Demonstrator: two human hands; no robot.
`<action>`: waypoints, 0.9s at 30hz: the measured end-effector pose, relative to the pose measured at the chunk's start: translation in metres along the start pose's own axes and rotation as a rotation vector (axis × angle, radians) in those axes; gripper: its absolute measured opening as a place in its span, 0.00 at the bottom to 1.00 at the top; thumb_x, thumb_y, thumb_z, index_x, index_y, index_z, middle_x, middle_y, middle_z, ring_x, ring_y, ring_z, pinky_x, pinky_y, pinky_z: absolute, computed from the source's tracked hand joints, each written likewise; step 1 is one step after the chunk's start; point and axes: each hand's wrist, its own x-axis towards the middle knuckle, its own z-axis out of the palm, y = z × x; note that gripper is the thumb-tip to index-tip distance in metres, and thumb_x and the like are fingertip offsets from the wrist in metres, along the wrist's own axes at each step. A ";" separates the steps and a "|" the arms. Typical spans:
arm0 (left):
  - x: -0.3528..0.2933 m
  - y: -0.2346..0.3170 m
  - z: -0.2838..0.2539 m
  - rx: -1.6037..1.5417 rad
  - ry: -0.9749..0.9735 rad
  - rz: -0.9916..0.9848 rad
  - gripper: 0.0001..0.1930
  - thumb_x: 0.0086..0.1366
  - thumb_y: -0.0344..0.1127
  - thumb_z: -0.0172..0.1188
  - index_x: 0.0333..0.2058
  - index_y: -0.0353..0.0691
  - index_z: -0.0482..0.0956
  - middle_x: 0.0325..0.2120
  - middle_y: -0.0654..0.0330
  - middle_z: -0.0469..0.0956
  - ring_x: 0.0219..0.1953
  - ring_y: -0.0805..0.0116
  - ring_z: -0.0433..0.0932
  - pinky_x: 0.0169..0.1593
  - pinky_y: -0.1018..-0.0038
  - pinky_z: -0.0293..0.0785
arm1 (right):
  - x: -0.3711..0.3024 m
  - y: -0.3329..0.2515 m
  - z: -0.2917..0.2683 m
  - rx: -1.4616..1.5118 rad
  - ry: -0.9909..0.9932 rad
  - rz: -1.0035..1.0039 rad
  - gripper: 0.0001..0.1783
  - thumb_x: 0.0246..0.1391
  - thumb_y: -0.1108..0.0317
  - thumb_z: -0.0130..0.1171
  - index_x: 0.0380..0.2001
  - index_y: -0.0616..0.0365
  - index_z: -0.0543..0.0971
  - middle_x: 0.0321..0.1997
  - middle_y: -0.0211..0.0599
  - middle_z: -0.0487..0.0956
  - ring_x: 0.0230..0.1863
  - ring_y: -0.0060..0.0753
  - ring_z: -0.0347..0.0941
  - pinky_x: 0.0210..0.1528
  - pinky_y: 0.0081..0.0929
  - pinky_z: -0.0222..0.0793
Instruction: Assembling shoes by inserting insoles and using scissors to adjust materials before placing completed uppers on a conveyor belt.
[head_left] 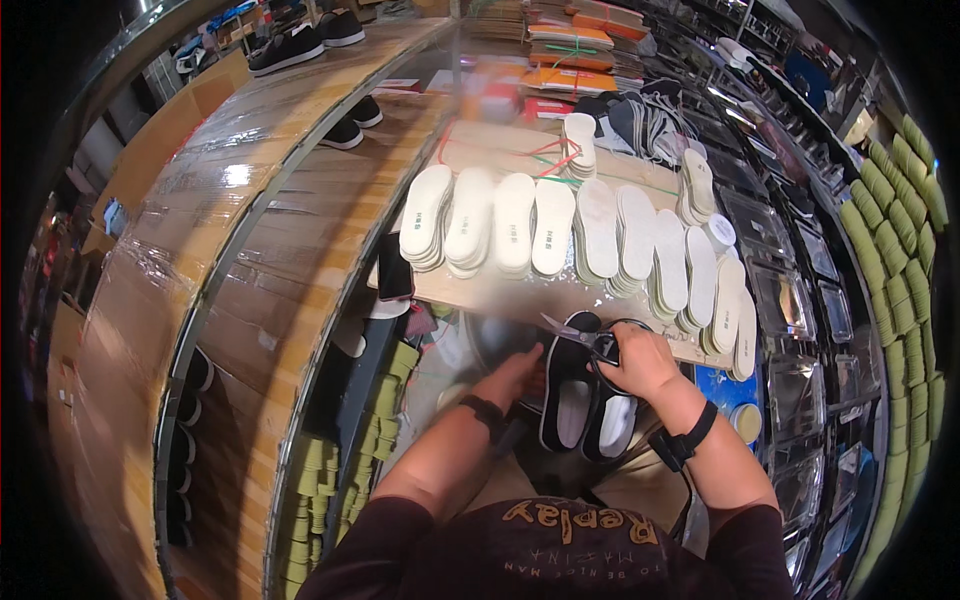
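A pair of black shoes with white sole edges is in front of my body, side by side: a left shoe (571,405) and a right shoe (613,428), pale insoles showing inside. My right hand (640,360) is closed around the dark handles of a pair of scissors (572,331), whose metal blades point left across the toe of the left shoe. Close against that shoe's outer side is my left hand (518,376). Its fingers are blurred and partly hidden, so their grip is unclear. Dark bands circle both my wrists.
Beyond my hands, a wooden board (480,292) carries several stacks of white insoles (514,222). A dark phone (395,266) lies at its left edge. Left stands a plastic-wrapped shelf (225,190) with black shoes; right, a rack of clear-fronted boxes (780,290). A round tub (746,421) is near my right arm.
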 end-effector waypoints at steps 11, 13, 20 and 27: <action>-0.003 -0.002 -0.007 0.185 0.256 0.410 0.09 0.54 0.35 0.64 0.22 0.35 0.80 0.20 0.61 0.78 0.21 0.71 0.75 0.26 0.74 0.70 | 0.025 -0.011 -0.019 -0.303 -0.274 -0.128 0.24 0.38 0.52 0.67 0.32 0.62 0.78 0.35 0.47 0.79 0.38 0.47 0.77 0.42 0.37 0.73; -0.014 -0.002 -0.005 0.134 0.235 0.485 0.09 0.54 0.35 0.63 0.22 0.34 0.80 0.18 0.61 0.78 0.21 0.71 0.75 0.26 0.75 0.70 | 0.039 -0.020 -0.019 -0.505 -0.448 -0.233 0.18 0.38 0.56 0.67 0.30 0.58 0.83 0.36 0.43 0.81 0.39 0.42 0.79 0.43 0.33 0.74; -0.031 -0.002 0.001 0.607 0.382 0.748 0.11 0.55 0.38 0.62 0.25 0.33 0.80 0.21 0.53 0.79 0.24 0.63 0.77 0.30 0.68 0.72 | 0.073 -0.064 0.021 -0.665 -0.593 -0.299 0.09 0.46 0.64 0.58 0.30 0.52 0.84 0.37 0.39 0.83 0.41 0.38 0.80 0.39 0.33 0.75; -0.026 -0.002 -0.004 0.567 0.514 0.771 0.09 0.54 0.35 0.61 0.28 0.34 0.79 0.24 0.51 0.78 0.31 0.52 0.77 0.38 0.61 0.72 | 0.080 -0.080 0.042 -0.525 -0.646 -0.144 0.09 0.48 0.67 0.56 0.32 0.52 0.84 0.38 0.38 0.83 0.43 0.41 0.79 0.42 0.35 0.75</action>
